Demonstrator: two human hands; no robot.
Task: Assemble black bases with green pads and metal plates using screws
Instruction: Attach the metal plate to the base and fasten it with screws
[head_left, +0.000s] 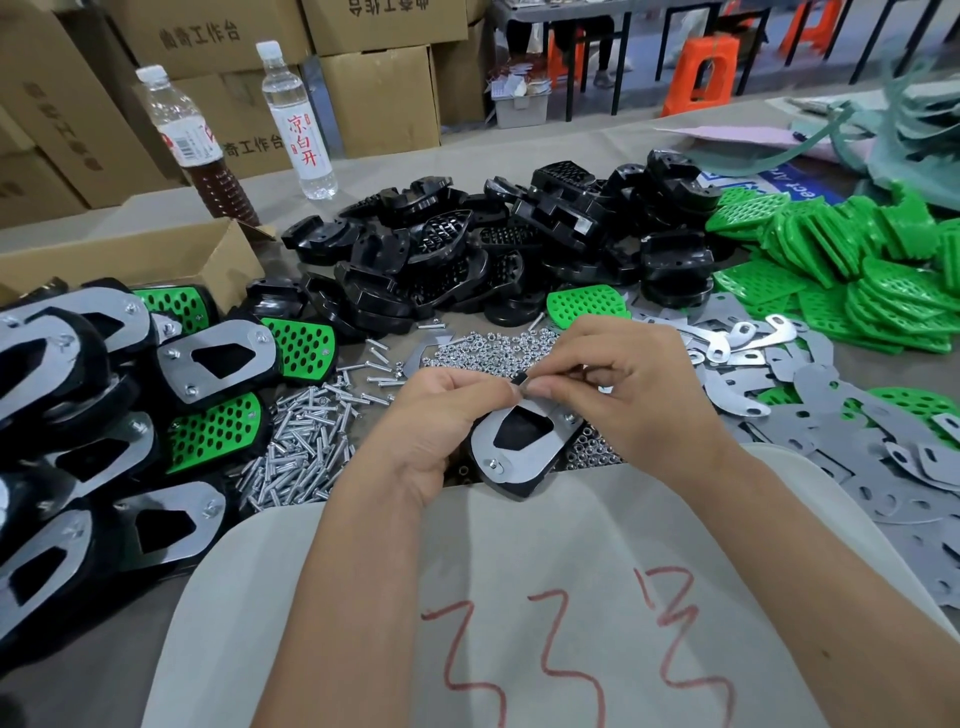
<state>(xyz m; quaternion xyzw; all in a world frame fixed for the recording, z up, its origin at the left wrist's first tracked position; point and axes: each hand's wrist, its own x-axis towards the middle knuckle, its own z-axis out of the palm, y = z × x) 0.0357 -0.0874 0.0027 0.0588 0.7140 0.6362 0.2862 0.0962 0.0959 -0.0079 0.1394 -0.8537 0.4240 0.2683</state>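
At the near edge of the counter (571, 140), the left hand (431, 421) holds a black plastic base with grey metal plate (519, 441); the right hand (618, 384) pinches something small at its top corner. If the grip slips, this piece could fall among the loose silver nuts (493, 351).

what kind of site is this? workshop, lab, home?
Most likely a small factory or assembly workshop. Bulk parts are heaped on the table: black bases, green pads, loose screws. Finished units are stacked on the left, with stacked cardboard cartons behind.
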